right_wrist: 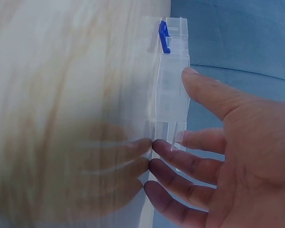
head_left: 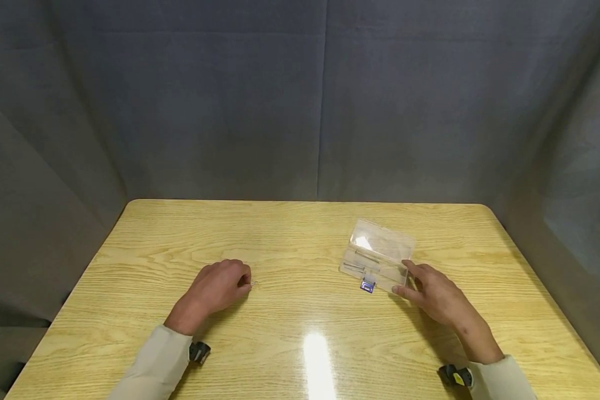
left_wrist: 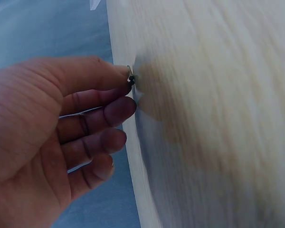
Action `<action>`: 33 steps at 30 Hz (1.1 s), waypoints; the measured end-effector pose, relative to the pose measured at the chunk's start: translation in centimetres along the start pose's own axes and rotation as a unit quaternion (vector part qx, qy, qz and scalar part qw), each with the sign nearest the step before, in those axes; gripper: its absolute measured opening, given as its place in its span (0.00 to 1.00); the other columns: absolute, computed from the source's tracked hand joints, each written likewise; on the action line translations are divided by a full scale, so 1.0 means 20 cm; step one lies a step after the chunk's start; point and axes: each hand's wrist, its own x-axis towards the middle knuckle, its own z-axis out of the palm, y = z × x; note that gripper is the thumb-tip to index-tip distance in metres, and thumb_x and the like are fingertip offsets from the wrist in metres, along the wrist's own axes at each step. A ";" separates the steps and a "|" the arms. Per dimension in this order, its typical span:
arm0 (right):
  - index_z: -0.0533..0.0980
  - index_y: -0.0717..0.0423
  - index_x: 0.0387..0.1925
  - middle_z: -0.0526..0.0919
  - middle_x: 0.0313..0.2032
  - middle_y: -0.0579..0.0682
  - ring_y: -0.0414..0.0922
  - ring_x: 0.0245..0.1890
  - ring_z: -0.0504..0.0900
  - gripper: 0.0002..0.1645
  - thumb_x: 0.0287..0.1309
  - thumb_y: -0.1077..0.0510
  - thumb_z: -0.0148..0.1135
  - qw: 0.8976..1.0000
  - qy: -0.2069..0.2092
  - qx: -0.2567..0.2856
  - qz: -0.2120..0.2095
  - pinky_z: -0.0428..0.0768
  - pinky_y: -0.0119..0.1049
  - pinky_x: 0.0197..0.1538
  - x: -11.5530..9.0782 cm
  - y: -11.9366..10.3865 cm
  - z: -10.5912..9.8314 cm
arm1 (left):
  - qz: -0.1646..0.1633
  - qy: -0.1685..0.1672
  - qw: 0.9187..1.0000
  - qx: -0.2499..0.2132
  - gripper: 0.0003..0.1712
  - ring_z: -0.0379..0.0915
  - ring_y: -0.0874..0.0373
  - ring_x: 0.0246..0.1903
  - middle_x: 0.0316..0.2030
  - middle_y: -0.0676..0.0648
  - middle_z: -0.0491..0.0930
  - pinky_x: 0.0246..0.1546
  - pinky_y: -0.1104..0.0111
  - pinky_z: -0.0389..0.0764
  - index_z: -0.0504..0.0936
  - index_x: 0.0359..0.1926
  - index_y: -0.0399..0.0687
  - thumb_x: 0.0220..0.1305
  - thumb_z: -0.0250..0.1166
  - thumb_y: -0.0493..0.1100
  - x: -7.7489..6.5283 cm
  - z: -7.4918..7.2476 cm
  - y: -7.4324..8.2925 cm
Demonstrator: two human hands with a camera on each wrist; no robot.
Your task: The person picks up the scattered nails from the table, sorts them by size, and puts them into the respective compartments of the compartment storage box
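Note:
In the head view, my left hand is low over the left-centre tabletop. Its thumb and index finger pinch a small thin metal piece. The left wrist view shows this metal piece at the fingertips, close to the wood, its kind too small to tell. A clear plastic compartment box stands lid-up on the right, with a blue latch at its front. Two slim metal rods lie inside. My right hand holds the box's right end between thumb and fingers; its lower fingertips touch the table in the right wrist view.
The wooden table has rounded far corners and reflects a bright light strip near its front. Grey cloth hangs behind it and at both sides. A dark camera band sits on each wrist.

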 end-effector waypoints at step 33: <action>0.64 0.72 0.72 0.79 0.51 0.64 0.53 0.42 0.77 0.44 0.69 0.45 0.66 1.000 0.008 -0.001 -0.009 0.77 0.54 0.44 0.00 0.01 0.00 | 0.037 -0.029 0.999 -0.016 0.14 0.62 0.62 0.22 0.21 0.59 0.70 0.25 0.66 0.66 0.74 0.22 0.54 0.54 0.63 0.30 0.06 0.02 0.03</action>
